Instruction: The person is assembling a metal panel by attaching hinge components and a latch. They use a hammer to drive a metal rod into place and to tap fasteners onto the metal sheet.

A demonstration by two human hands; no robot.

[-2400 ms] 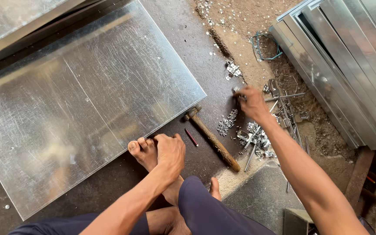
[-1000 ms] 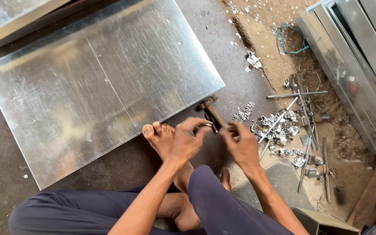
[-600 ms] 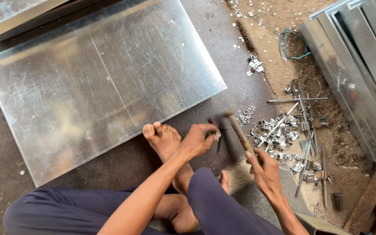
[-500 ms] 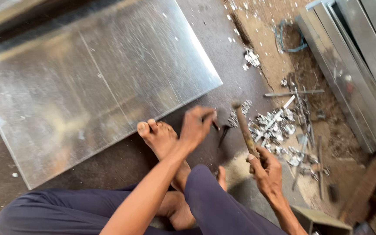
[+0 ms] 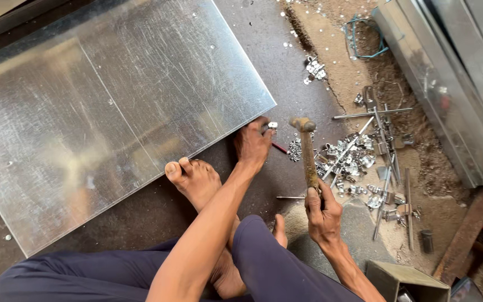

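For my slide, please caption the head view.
Right hand raises hammer; left hand holds a small piece at the sheet edge.

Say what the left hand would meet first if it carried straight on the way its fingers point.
The left hand points at the near corner of the metal sheet; its fingers pinch a small metal clip there. It would probably meet that sheet edge first, though depth is unclear.
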